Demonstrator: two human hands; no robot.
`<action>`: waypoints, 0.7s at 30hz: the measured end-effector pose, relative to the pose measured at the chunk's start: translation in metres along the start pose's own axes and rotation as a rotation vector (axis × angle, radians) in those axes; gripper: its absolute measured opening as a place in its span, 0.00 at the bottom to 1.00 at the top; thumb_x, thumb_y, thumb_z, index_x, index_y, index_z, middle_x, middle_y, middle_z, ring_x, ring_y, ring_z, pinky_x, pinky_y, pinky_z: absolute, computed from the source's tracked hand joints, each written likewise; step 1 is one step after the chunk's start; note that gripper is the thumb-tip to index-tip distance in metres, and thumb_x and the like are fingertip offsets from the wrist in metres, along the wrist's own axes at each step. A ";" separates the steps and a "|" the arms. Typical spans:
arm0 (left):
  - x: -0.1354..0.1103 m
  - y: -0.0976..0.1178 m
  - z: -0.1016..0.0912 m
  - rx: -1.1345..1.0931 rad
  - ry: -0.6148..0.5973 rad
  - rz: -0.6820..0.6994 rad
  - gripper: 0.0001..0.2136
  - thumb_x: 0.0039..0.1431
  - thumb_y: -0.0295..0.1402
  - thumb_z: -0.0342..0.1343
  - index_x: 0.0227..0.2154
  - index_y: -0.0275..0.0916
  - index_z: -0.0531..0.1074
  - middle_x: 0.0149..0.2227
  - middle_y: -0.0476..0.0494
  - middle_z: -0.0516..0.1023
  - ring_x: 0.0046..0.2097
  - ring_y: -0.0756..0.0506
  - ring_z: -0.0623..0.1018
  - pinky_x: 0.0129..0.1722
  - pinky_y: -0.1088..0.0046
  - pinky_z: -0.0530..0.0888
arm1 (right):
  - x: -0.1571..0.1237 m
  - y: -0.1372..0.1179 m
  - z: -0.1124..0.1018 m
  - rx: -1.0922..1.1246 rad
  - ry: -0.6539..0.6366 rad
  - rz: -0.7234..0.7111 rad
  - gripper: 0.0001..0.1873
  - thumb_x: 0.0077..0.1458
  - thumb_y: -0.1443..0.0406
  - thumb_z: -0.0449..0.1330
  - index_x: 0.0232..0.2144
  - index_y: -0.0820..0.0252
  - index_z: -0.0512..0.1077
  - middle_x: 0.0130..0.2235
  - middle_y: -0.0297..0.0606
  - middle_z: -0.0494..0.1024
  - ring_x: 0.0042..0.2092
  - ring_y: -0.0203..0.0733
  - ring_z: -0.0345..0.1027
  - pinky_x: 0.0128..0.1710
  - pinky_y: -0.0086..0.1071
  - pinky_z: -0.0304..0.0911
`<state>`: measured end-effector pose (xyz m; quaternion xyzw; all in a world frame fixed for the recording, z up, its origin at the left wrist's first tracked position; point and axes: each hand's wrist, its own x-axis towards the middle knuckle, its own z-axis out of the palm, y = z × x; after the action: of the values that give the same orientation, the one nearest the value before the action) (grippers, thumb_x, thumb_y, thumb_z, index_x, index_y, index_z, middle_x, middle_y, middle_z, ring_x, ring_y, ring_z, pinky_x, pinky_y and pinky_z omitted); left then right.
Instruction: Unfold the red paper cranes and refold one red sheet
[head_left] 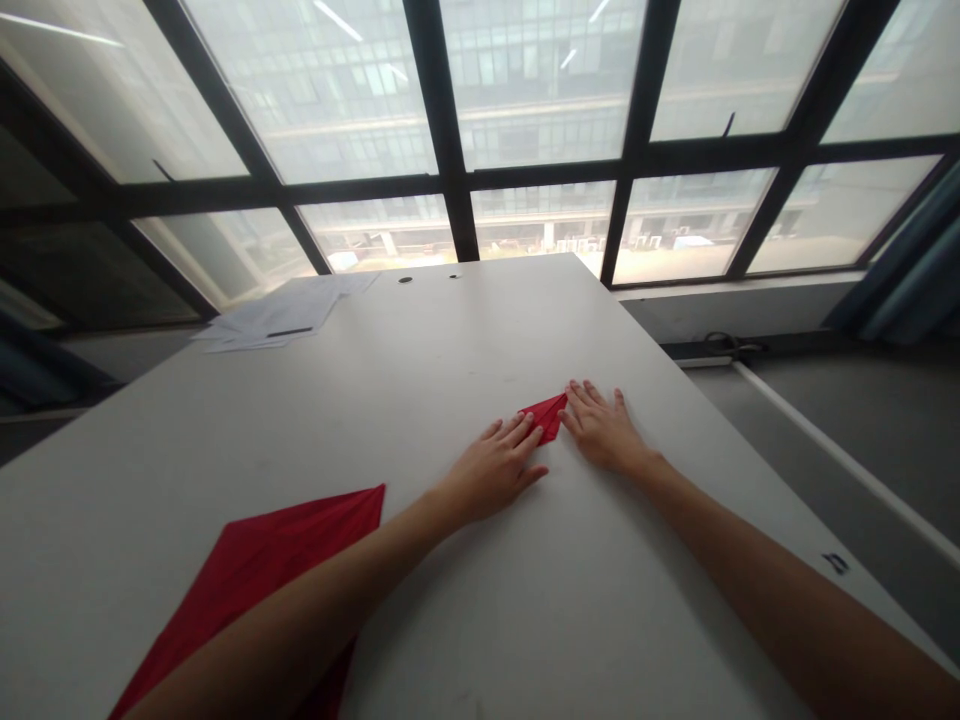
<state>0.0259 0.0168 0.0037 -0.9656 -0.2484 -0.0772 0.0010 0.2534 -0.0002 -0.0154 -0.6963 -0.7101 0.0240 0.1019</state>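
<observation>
A small folded piece of red paper (548, 411) lies on the white table (420, 360), a pointed shape showing between my two hands. My left hand (496, 467) lies flat with fingers stretched out, its fingertips pressing on the paper's left side. My right hand (602, 427) is also flat and open, its fingertips on the paper's right edge. Most of the small piece is hidden under my fingers. A large red sheet (285, 555) lies near the table's front left, partly under my left forearm.
Several white sheets of paper (281, 315) lie at the table's far left corner. Two small round holes (429, 278) sit near the far edge. Large dark-framed windows stand behind the table. The table's right edge drops to a grey floor.
</observation>
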 end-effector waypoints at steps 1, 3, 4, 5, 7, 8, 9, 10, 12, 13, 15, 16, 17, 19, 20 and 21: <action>0.000 0.000 0.001 -0.005 0.002 -0.001 0.27 0.71 0.48 0.40 0.67 0.40 0.55 0.68 0.36 0.58 0.70 0.38 0.55 0.66 0.54 0.57 | 0.000 -0.001 -0.001 0.009 0.027 0.013 0.32 0.69 0.54 0.36 0.69 0.61 0.47 0.71 0.45 0.47 0.72 0.51 0.36 0.66 0.65 0.32; 0.000 -0.001 0.001 -0.014 0.008 -0.002 0.27 0.71 0.48 0.40 0.67 0.40 0.53 0.68 0.36 0.57 0.70 0.39 0.55 0.65 0.54 0.57 | -0.002 -0.003 -0.003 0.036 0.073 -0.034 0.32 0.69 0.55 0.35 0.69 0.63 0.46 0.71 0.45 0.46 0.72 0.48 0.35 0.67 0.62 0.31; 0.000 0.000 0.001 -0.019 0.011 -0.001 0.27 0.71 0.48 0.40 0.67 0.41 0.53 0.68 0.37 0.57 0.70 0.39 0.55 0.65 0.54 0.57 | -0.004 -0.005 -0.005 0.054 0.070 -0.103 0.32 0.70 0.55 0.35 0.69 0.63 0.46 0.71 0.44 0.46 0.72 0.47 0.34 0.67 0.60 0.31; 0.000 0.000 0.001 -0.021 0.013 -0.001 0.27 0.71 0.47 0.40 0.67 0.41 0.52 0.69 0.37 0.56 0.70 0.40 0.54 0.65 0.54 0.57 | -0.006 -0.008 -0.007 0.072 0.047 -0.190 0.31 0.70 0.55 0.35 0.69 0.62 0.47 0.71 0.43 0.47 0.72 0.45 0.34 0.68 0.57 0.31; 0.000 0.000 0.001 -0.024 0.011 -0.003 0.27 0.71 0.47 0.41 0.67 0.40 0.53 0.69 0.37 0.55 0.70 0.40 0.54 0.66 0.55 0.57 | -0.010 -0.011 -0.009 0.095 -0.031 -0.343 0.32 0.70 0.53 0.35 0.69 0.59 0.48 0.71 0.41 0.49 0.72 0.44 0.37 0.69 0.54 0.33; 0.000 0.001 0.001 -0.024 0.008 -0.005 0.27 0.71 0.47 0.41 0.67 0.40 0.53 0.69 0.38 0.55 0.70 0.41 0.54 0.66 0.55 0.57 | -0.011 -0.013 -0.010 0.098 -0.064 -0.382 0.32 0.70 0.51 0.35 0.69 0.57 0.48 0.70 0.40 0.49 0.71 0.44 0.38 0.68 0.54 0.33; 0.000 0.001 0.002 -0.024 0.005 -0.007 0.26 0.71 0.47 0.41 0.66 0.40 0.54 0.69 0.37 0.55 0.70 0.41 0.53 0.66 0.55 0.56 | -0.012 -0.013 -0.011 0.094 -0.084 -0.389 0.33 0.69 0.50 0.34 0.69 0.56 0.48 0.70 0.40 0.50 0.71 0.45 0.39 0.68 0.55 0.34; 0.000 0.002 0.001 -0.023 0.002 -0.009 0.26 0.71 0.47 0.42 0.66 0.40 0.54 0.69 0.37 0.55 0.70 0.41 0.53 0.66 0.55 0.56 | -0.012 -0.013 -0.011 0.087 -0.089 -0.371 0.33 0.69 0.49 0.34 0.69 0.56 0.48 0.70 0.41 0.49 0.71 0.46 0.39 0.68 0.57 0.34; -0.001 0.003 0.001 -0.009 -0.014 -0.013 0.27 0.71 0.48 0.41 0.66 0.40 0.53 0.69 0.36 0.54 0.71 0.39 0.52 0.66 0.54 0.56 | -0.011 -0.010 -0.010 0.070 -0.086 -0.310 0.34 0.69 0.49 0.33 0.69 0.56 0.47 0.71 0.42 0.48 0.71 0.48 0.38 0.67 0.59 0.35; -0.002 0.005 0.000 0.005 -0.025 -0.019 0.28 0.70 0.49 0.41 0.67 0.40 0.52 0.69 0.35 0.54 0.71 0.38 0.52 0.66 0.53 0.56 | -0.010 -0.008 -0.010 0.063 -0.084 -0.282 0.34 0.69 0.49 0.33 0.69 0.57 0.47 0.71 0.42 0.47 0.71 0.48 0.37 0.67 0.59 0.35; -0.004 0.008 -0.001 0.042 -0.053 -0.042 0.30 0.70 0.50 0.41 0.68 0.38 0.50 0.69 0.32 0.52 0.70 0.36 0.53 0.65 0.51 0.56 | -0.007 -0.005 -0.009 0.052 -0.080 -0.239 0.33 0.69 0.50 0.34 0.69 0.57 0.47 0.71 0.43 0.47 0.72 0.48 0.37 0.67 0.59 0.35; -0.005 0.010 -0.003 0.060 -0.065 -0.058 0.32 0.69 0.51 0.41 0.68 0.37 0.49 0.69 0.30 0.52 0.70 0.35 0.53 0.65 0.51 0.56 | -0.006 -0.004 -0.009 0.049 -0.078 -0.228 0.33 0.69 0.50 0.34 0.69 0.57 0.47 0.71 0.43 0.48 0.72 0.48 0.37 0.67 0.59 0.35; -0.006 0.013 -0.004 0.077 -0.074 -0.077 0.32 0.69 0.51 0.41 0.68 0.36 0.49 0.69 0.28 0.53 0.70 0.34 0.54 0.64 0.51 0.57 | -0.005 -0.003 -0.008 0.048 -0.076 -0.222 0.33 0.69 0.50 0.34 0.69 0.57 0.48 0.71 0.43 0.48 0.72 0.48 0.37 0.67 0.59 0.35; -0.009 0.019 -0.006 0.105 -0.082 -0.111 0.34 0.68 0.53 0.41 0.68 0.34 0.50 0.68 0.26 0.54 0.69 0.33 0.55 0.64 0.50 0.57 | -0.004 -0.003 -0.008 0.047 -0.074 -0.222 0.33 0.69 0.50 0.35 0.69 0.58 0.48 0.71 0.43 0.48 0.72 0.47 0.37 0.67 0.58 0.35; -0.010 0.022 -0.007 0.118 -0.082 -0.125 0.34 0.68 0.53 0.41 0.68 0.34 0.51 0.68 0.25 0.55 0.69 0.33 0.56 0.64 0.50 0.58 | -0.004 -0.003 -0.008 0.047 -0.073 -0.223 0.33 0.69 0.50 0.35 0.69 0.58 0.49 0.71 0.43 0.48 0.72 0.47 0.37 0.67 0.58 0.35; -0.012 0.025 -0.008 0.130 -0.082 -0.138 0.35 0.67 0.54 0.42 0.67 0.33 0.52 0.67 0.24 0.56 0.68 0.32 0.57 0.64 0.50 0.58 | -0.005 -0.003 -0.008 0.046 -0.072 -0.223 0.33 0.69 0.50 0.35 0.69 0.59 0.49 0.71 0.43 0.48 0.72 0.47 0.37 0.67 0.58 0.35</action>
<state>0.0265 -0.0106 0.0110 -0.9465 -0.3185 -0.0212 0.0481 0.2517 -0.0058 -0.0074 -0.6090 -0.7857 0.0540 0.0943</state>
